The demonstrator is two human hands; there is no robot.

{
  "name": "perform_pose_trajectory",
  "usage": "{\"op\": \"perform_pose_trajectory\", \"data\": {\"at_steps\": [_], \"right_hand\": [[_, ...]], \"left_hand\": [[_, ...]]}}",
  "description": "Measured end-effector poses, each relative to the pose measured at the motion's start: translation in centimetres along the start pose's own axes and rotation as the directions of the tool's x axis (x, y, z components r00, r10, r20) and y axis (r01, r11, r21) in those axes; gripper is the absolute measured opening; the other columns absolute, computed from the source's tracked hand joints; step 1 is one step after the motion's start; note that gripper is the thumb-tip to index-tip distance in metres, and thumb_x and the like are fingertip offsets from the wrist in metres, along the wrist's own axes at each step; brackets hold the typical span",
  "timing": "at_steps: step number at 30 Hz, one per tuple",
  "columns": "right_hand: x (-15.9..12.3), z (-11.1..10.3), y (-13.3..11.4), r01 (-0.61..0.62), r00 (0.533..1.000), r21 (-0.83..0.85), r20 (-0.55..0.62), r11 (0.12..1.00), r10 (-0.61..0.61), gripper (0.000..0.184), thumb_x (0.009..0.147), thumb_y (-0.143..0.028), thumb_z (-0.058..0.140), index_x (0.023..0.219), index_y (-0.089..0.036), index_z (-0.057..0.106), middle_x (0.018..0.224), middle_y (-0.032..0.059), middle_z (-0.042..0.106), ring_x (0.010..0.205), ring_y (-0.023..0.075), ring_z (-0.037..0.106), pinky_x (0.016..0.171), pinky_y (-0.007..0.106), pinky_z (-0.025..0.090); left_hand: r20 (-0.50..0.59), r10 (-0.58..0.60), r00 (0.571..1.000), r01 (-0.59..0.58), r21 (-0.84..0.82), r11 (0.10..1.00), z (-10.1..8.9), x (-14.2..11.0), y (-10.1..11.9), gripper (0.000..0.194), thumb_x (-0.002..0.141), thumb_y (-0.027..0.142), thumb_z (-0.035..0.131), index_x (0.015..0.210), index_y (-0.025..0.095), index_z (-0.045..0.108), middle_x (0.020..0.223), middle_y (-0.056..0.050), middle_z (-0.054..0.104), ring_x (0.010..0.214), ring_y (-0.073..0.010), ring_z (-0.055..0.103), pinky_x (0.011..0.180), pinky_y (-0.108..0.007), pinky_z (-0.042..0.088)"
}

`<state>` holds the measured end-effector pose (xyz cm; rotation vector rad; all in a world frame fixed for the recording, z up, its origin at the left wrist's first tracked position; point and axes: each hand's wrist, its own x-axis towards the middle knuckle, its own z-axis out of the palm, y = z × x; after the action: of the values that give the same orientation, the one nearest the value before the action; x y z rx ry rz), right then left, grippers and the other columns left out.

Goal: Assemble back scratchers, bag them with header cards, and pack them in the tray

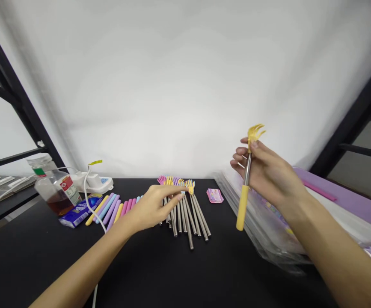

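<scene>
A yellow back scratcher (244, 196) with a claw head, metal shaft and yellow handle is pinched near its head by my right hand (262, 167), handle hanging down. My left hand (156, 205) reaches over a pile of metal-shafted back scratchers (185, 216) whose claw heads are pink, yellow, purple and blue. Its index finger is stretched out to a yellow claw head (190, 188) on the right of the pile, with the thumb apart below. Whether the fingertip presses on it I cannot tell. Coloured handles (110, 209) lie in a row left of the pile, partly behind my left forearm.
Small pink cards (215, 195) lie right of the pile. Clear plastic bags (259, 231) are stacked at the right. On the left stand a bottle of dark liquid (57, 188), a blue packet (79, 211) and a white power strip (100, 184) with a cable.
</scene>
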<state>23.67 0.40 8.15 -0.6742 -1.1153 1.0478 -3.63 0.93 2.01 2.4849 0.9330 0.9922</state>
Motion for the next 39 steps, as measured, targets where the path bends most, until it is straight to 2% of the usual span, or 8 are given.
{"op": "perform_pose_trajectory", "data": {"at_steps": [2, 4, 7, 11, 19, 32, 37, 39], "right_hand": [[0.4, 0.4, -1.3, -0.036, 0.997, -0.031, 0.069, 0.999, 0.039, 0.013, 0.087, -0.039, 0.066, 0.084, -0.027, 0.062, 0.066, 0.0003, 0.045, 0.059, 0.0148, 0.045, 0.054, 0.028, 0.046], [0.6, 1.0, -1.9, -0.063, 0.991, -0.054, 0.115, 0.997, 0.069, 0.028, 0.087, -0.044, 0.062, 0.068, -0.025, 0.052, 0.057, -0.0024, 0.031, 0.050, 0.0125, 0.030, 0.044, 0.027, 0.034], [0.6, 2.1, -1.2, -0.081, 0.991, -0.092, 0.103, 0.992, 0.090, 0.055, 0.086, -0.051, 0.063, 0.054, -0.025, 0.026, 0.051, -0.0069, 0.013, 0.043, 0.0092, 0.013, 0.039, 0.028, 0.017], [0.0, 3.3, 0.8, -0.116, 0.991, -0.084, 0.056, 0.990, 0.121, 0.066, 0.084, -0.058, 0.067, 0.053, -0.025, 0.019, 0.047, -0.0094, 0.010, 0.040, 0.0065, 0.009, 0.041, 0.029, 0.006], [-0.4, 3.2, 2.4, -0.110, 0.994, -0.065, 0.020, 0.992, 0.112, 0.061, 0.078, -0.048, 0.078, 0.059, -0.024, 0.025, 0.044, -0.0124, 0.015, 0.038, 0.0038, 0.010, 0.040, 0.025, 0.006], [-1.2, 3.0, 4.7, -0.090, 0.993, -0.121, 0.069, 0.989, 0.099, 0.054, 0.085, -0.046, 0.070, 0.061, -0.024, 0.027, 0.043, -0.0129, 0.018, 0.036, 0.0031, 0.015, 0.038, 0.022, 0.012], [-1.1, 2.1, 3.5, -0.127, 0.989, -0.069, 0.061, 0.990, 0.131, 0.056, 0.086, -0.043, 0.069, 0.058, -0.023, 0.025, 0.045, -0.0117, 0.016, 0.039, 0.0038, 0.013, 0.040, 0.023, 0.011], [-0.9, 1.8, 2.3, -0.137, 0.986, -0.014, 0.098, 0.991, 0.138, 0.050, 0.088, -0.045, 0.067, 0.061, -0.022, 0.032, 0.048, -0.0112, 0.017, 0.041, 0.0046, 0.011, 0.041, 0.023, 0.011]], "left_hand": [[-0.001, -0.006, 1.000, 0.006, 0.024, 1.000, 0.4, -0.1, -0.3, 0.032, 0.100, 0.035, 0.049, 0.122, 0.024, 0.070, 0.115, -0.004, 0.074, 0.097, -0.0173, 0.070, 0.087, -0.029, 0.053], [0.019, -0.019, 1.000, 0.018, 0.049, 0.999, 0.7, -0.2, -0.4, 0.032, 0.100, 0.036, 0.049, 0.122, 0.024, 0.069, 0.114, -0.004, 0.075, 0.094, -0.0169, 0.070, 0.084, -0.028, 0.053], [0.060, -0.011, 0.998, 0.006, 0.091, 0.996, 0.9, -0.3, -0.3, 0.032, 0.100, 0.035, 0.048, 0.123, 0.025, 0.068, 0.113, -0.002, 0.075, 0.091, -0.0160, 0.070, 0.083, -0.028, 0.052], [0.080, 0.005, 0.997, -0.016, 0.135, 0.991, 1.0, -0.3, -0.1, 0.033, 0.101, 0.035, 0.046, 0.124, 0.025, 0.067, 0.111, -0.001, 0.075, 0.094, -0.0164, 0.069, 0.087, -0.029, 0.050], [0.110, -0.024, 0.994, 0.009, 0.136, 0.991, 1.2, -0.4, 0.0, 0.035, 0.102, 0.036, 0.044, 0.130, 0.027, 0.063, 0.113, -0.002, 0.074, 0.094, -0.0169, 0.069, 0.087, -0.030, 0.049], [0.123, -0.032, 0.992, 0.017, 0.127, 0.992, 1.5, -0.2, 0.4, 0.036, 0.102, 0.037, 0.044, 0.134, 0.032, 0.060, 0.114, 0.000, 0.073, 0.092, -0.0160, 0.068, 0.086, -0.029, 0.049], [0.114, -0.028, 0.993, 0.013, 0.128, 0.992, 1.1, -0.2, 0.5, 0.036, 0.102, 0.036, 0.044, 0.134, 0.032, 0.060, 0.112, 0.001, 0.073, 0.088, -0.0148, 0.067, 0.083, -0.027, 0.048], [0.121, -0.032, 0.992, 0.015, 0.144, 0.989, 1.1, -0.3, 0.4, 0.036, 0.102, 0.037, 0.044, 0.134, 0.031, 0.060, 0.111, 0.000, 0.074, 0.087, -0.0149, 0.067, 0.082, -0.027, 0.048]]}}
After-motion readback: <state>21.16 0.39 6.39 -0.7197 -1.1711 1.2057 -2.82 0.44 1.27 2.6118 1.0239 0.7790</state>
